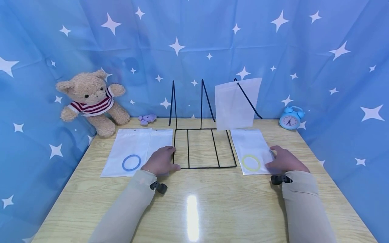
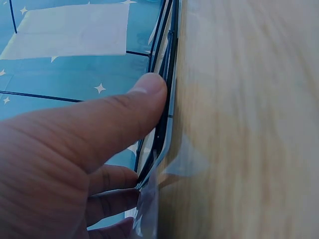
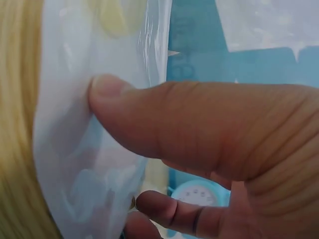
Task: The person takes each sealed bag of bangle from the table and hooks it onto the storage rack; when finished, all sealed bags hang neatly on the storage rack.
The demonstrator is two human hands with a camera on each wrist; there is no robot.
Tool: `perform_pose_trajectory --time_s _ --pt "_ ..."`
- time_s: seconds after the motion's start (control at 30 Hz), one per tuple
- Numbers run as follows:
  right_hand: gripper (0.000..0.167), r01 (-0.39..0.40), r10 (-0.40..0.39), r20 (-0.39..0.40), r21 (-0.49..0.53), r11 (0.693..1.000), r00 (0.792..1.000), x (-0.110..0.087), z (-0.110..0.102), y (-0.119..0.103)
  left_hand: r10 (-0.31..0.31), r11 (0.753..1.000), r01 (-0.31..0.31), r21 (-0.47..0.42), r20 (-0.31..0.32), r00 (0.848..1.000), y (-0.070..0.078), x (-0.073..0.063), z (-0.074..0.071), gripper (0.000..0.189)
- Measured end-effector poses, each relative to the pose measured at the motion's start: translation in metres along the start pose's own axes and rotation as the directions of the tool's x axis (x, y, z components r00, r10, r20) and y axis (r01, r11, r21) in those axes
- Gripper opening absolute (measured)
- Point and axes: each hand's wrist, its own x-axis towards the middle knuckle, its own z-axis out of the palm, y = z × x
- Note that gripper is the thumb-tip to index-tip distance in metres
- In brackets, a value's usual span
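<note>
A black wire rack (image 1: 188, 148) with upright prongs stands on the wooden table. My left hand (image 1: 161, 160) is at its front left corner, thumb and fingers against the wire; in the left wrist view the thumb (image 2: 144, 94) lies along the frame. Under that hand is part of a clear bag. A white plastic bag with a yellow ring (image 1: 250, 163) lies right of the rack. My right hand (image 1: 285, 159) is at its right edge, thumb (image 3: 112, 89) touching the bag surface and fingers spread by its edge. Another white bag (image 1: 238, 104) hangs on the right prong.
Left of the rack lie overlapping white bags (image 1: 127, 140), one with a blue ring (image 1: 131, 162). A teddy bear (image 1: 91, 98) in a striped shirt and a small purple toy (image 1: 147, 119) are at the back left. A blue alarm clock (image 1: 290, 118) stands at the back right before a starry curtain.
</note>
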Motion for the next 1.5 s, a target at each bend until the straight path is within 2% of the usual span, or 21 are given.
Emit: perform_pose_trajectory --time_s 0.13,0.23,0.43,0.57,0.63,0.77,0.83,0.93,1.17,1.27,1.37,1.5 --pt "0.106 0.009 -0.009 -0.003 0.007 1.0 1.0 -0.001 0.0 -0.004 -0.001 1.0 0.001 -0.008 -0.004 1.0 0.0 0.0 -0.001 0.09" --pt "0.104 -0.008 0.008 0.013 0.057 0.998 1.0 -0.002 -0.001 -0.008 -0.005 1.0 0.005 -0.016 -0.006 1.0 0.0 0.0 -0.001 0.091" --pt "0.087 -0.06 0.053 0.054 0.145 0.988 0.997 -0.001 -0.001 -0.012 -0.013 1.0 0.013 -0.017 -0.008 1.0 0.0 0.0 -0.003 0.091" --pt "0.074 -0.02 0.013 0.048 0.146 0.989 0.999 -0.002 -0.003 -0.012 -0.011 1.0 0.011 -0.008 -0.006 1.0 0.0 -0.001 -0.003 0.092" --pt "0.066 0.037 -0.042 0.036 0.13 0.991 0.998 -0.002 -0.004 -0.011 -0.011 1.0 0.011 -0.005 -0.007 1.0 -0.001 0.0 -0.003 0.092" --pt "0.058 0.14 -0.14 0.0 0.094 0.986 0.99 -0.005 -0.008 -0.012 -0.009 1.0 0.009 -0.003 -0.008 1.0 -0.001 0.0 -0.003 0.092" --pt "0.058 0.158 -0.157 -0.014 0.088 0.983 0.987 -0.006 -0.01 -0.014 -0.01 1.0 0.01 -0.003 -0.007 1.0 -0.001 -0.001 -0.003 0.092" --pt "0.059 0.155 -0.152 -0.037 0.098 0.983 0.988 -0.008 -0.012 -0.017 -0.012 1.0 0.011 -0.003 -0.005 1.0 -0.002 -0.001 -0.004 0.092" --pt "0.064 0.078 -0.062 -0.102 0.165 0.983 0.993 -0.011 -0.015 -0.022 -0.022 1.0 0.022 -0.013 0.002 1.0 -0.002 0.0 -0.002 0.093" --pt "0.063 0.07 -0.047 -0.128 0.185 0.98 0.991 -0.012 -0.016 -0.021 -0.022 0.999 0.022 -0.025 0.003 1.0 -0.002 0.0 -0.001 0.093" --pt "0.061 0.091 -0.056 -0.181 0.192 0.977 0.982 -0.015 -0.016 -0.022 -0.025 0.999 0.025 -0.023 0.003 1.0 -0.002 0.0 0.001 0.092" --pt "0.06 0.134 -0.074 -0.292 0.192 0.972 0.954 -0.02 -0.016 -0.02 -0.025 1.0 0.025 -0.01 -0.001 1.0 -0.002 0.001 0.004 0.092"
